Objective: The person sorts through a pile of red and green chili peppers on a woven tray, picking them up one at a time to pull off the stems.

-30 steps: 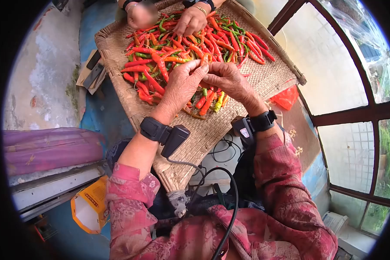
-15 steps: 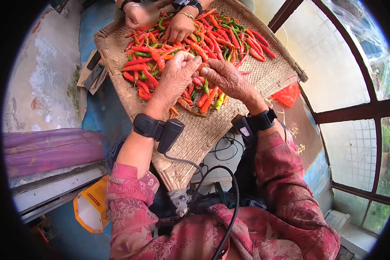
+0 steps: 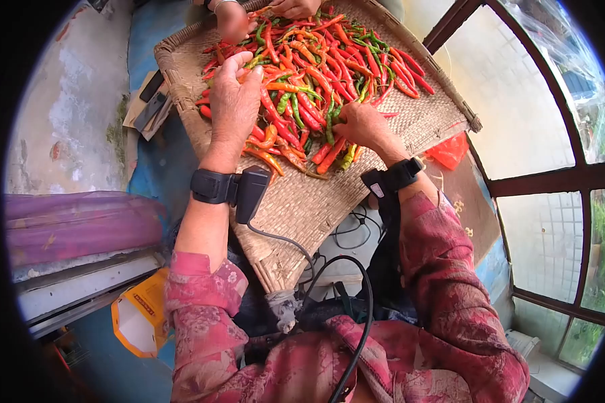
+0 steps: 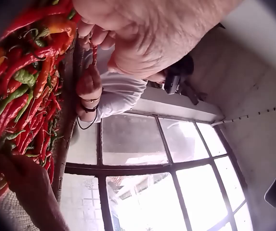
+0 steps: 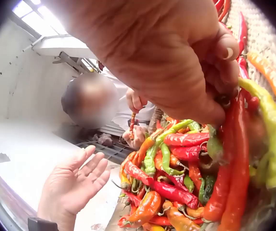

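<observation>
A heap of red, green and orange chili peppers (image 3: 302, 74) lies on a woven tray (image 3: 316, 205). My left hand (image 3: 235, 104) is raised above the left side of the heap. In the right wrist view its palm and loosely spread fingers (image 5: 92, 173) show, holding nothing. Down at the near right of the heap, my right hand (image 3: 366, 126) has its fingers curled. The right wrist view shows its thumb and fingers pinching at the stem end of a red chili pepper (image 5: 236, 159). A yellow-green pepper (image 5: 272, 130) lies close beside it.
Across the tray, another person's hands (image 3: 299, 8) hold a pepper. Red plastic (image 3: 449, 151) lies past the tray's right edge, near a framed window (image 3: 538, 228). A black cable (image 3: 366, 295) loops over my lap. A yellow box (image 3: 141, 312) stands at lower left.
My hands were together over the heap, fingers meeting; they have parted. The left moved left and opened, the right went down to the near peppers. The other person's hands drew back toward the far edge.
</observation>
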`<state>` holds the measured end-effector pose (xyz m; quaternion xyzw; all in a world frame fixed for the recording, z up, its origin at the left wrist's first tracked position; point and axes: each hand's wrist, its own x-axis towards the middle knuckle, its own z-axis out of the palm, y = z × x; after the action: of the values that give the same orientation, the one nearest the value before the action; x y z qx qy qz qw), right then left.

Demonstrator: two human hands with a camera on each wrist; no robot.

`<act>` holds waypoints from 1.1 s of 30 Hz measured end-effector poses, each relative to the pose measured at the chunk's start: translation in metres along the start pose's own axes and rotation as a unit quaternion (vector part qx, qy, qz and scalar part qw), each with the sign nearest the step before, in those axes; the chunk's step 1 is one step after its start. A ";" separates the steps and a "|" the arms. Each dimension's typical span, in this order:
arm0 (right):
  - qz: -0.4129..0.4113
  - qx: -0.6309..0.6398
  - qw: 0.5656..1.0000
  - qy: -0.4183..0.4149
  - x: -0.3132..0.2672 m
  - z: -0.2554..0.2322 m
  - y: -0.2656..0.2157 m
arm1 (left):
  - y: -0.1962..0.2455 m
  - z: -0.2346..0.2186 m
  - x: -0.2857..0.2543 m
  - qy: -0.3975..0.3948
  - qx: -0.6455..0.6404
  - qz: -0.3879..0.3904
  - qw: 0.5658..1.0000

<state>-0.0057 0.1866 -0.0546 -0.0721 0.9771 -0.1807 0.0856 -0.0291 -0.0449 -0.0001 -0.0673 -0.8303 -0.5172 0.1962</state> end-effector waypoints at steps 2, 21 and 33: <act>0.006 0.035 0.999 0.011 0.006 -0.002 0.007 | 0.004 0.003 -0.004 -0.009 -0.037 0.008 0.999; 0.067 0.790 0.607 -0.047 -0.015 -0.030 -0.031 | 0.037 0.033 -0.042 -0.302 0.053 0.049 0.951; 0.042 -0.001 0.999 -0.018 -0.001 0.005 -0.019 | 0.014 0.002 -0.010 0.043 0.281 0.194 0.939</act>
<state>-0.0013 0.1675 -0.0519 -0.0346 0.9779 -0.1746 0.1101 -0.0160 -0.0360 0.0069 -0.1476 -0.9033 -0.2174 0.3390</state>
